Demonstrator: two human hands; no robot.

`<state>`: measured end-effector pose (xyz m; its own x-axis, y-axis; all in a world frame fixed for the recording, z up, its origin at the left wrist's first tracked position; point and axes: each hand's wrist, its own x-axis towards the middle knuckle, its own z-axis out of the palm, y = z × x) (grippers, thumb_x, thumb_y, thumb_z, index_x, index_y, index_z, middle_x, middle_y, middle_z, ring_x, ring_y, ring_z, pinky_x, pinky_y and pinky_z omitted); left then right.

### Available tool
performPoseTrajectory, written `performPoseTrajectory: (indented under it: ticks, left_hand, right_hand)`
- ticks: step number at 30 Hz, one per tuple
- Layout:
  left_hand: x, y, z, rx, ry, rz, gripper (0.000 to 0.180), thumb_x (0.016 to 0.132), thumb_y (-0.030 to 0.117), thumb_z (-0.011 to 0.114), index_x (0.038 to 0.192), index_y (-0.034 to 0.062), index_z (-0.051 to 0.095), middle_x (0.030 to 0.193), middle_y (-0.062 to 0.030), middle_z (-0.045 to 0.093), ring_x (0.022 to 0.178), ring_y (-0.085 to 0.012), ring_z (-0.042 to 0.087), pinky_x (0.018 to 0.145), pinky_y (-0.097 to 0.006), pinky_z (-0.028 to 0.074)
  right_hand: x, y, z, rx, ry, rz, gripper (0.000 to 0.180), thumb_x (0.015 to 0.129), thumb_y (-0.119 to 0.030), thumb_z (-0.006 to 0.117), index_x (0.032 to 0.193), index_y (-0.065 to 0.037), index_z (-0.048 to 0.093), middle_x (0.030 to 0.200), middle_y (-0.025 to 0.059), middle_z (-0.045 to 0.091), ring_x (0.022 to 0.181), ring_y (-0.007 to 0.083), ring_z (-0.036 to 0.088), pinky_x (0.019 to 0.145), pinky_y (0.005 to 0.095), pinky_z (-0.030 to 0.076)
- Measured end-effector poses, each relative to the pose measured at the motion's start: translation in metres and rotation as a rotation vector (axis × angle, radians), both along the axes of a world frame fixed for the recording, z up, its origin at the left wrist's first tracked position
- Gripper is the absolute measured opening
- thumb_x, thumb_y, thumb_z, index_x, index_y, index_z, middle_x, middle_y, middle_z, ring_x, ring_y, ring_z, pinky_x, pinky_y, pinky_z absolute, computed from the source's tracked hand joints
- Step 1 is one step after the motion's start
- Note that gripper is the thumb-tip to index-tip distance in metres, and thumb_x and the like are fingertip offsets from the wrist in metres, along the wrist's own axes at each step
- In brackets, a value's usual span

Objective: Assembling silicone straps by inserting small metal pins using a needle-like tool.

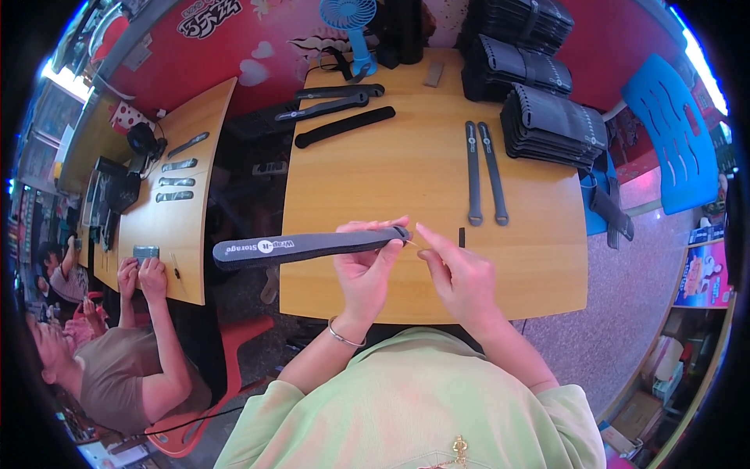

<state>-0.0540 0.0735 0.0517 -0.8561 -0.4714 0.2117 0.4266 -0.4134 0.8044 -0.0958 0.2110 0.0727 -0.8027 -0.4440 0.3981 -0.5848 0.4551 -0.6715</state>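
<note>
A pale wood-grain table (pixel 422 289) is backed by a red-pink wall (pixel 180 66). Above the table's left part, a long, flat, dark-grey fabric strap with rounded ends and pale print (pixel 301 248) is held, its long axis running left to right. Its right end is pinched in the closed fingers of the left hand (pixel 363 270); the other end is left jutting past the table's left edge. The right hand (pixel 465 277) is placed just beside the pinched end, thumb and forefinger slightly parted; whether anything thin is gripped there cannot be told. Beyond it, two slim, matte grey straps (pixel 473 176) are laid nearly parallel, near stacked, ridged black bundles (pixel 551 129).
</note>
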Motion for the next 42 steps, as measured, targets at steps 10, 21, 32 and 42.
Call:
performPoseTrajectory:
  ticks: [10, 21, 32, 42]
  left_hand:
    - [0.0, 0.005, -0.005, -0.11, 0.014, 0.047, 0.036, 0.08, -0.013, 0.06, 0.106, 0.0056, 0.045, 0.103, -0.0069, 0.049, 0.108, -0.0348, 0.056, 0.088, -0.041, 0.051]
    - [-0.001, 0.004, -0.008, -0.339, 0.084, 0.195, 0.036, 0.08, -0.011, 0.061, 0.108, 0.0053, 0.044, 0.103, -0.006, 0.045, 0.108, -0.0353, 0.056, 0.091, -0.041, 0.049]
    - [0.002, -0.014, -0.001, 0.125, -0.164, -0.157, 0.047, 0.086, -0.002, 0.059, 0.126, 0.0076, 0.037, 0.109, -0.0136, 0.059, 0.099, -0.0237, 0.061, 0.081, -0.034, 0.053]
    - [0.001, -0.001, 0.006, -0.138, -0.267, -0.061, 0.057, 0.086, -0.002, 0.059, 0.136, -0.0027, 0.031, 0.116, -0.0131, 0.056, 0.101, -0.0182, 0.059, 0.084, -0.029, 0.052]
  right_hand:
    - [0.002, -0.004, 0.0, -0.115, -0.218, 0.029, 0.039, 0.083, -0.007, 0.063, 0.121, -0.014, 0.056, 0.07, 0.006, 0.066, 0.05, 0.0143, 0.055, 0.047, 0.0283, 0.042]
    - [0.003, -0.014, -0.001, -0.635, -1.161, 0.237, 0.04, 0.095, -0.01, 0.047, 0.134, -0.011, 0.039, 0.076, 0.0051, 0.068, 0.05, -0.0018, 0.035, 0.046, 0.0162, 0.028]
    - [-0.007, -0.015, 0.011, -0.345, -0.665, 0.197, 0.023, 0.09, -0.002, 0.053, 0.113, -0.003, 0.054, 0.081, 0.0085, 0.069, 0.077, 0.011, 0.066, 0.06, 0.02, 0.045]
    - [-0.004, -0.022, -0.009, -0.287, -0.227, 0.092, 0.02, 0.084, -0.003, 0.061, 0.104, -0.005, 0.06, 0.077, 0.012, 0.067, 0.069, 0.0209, 0.068, 0.056, 0.0277, 0.051]
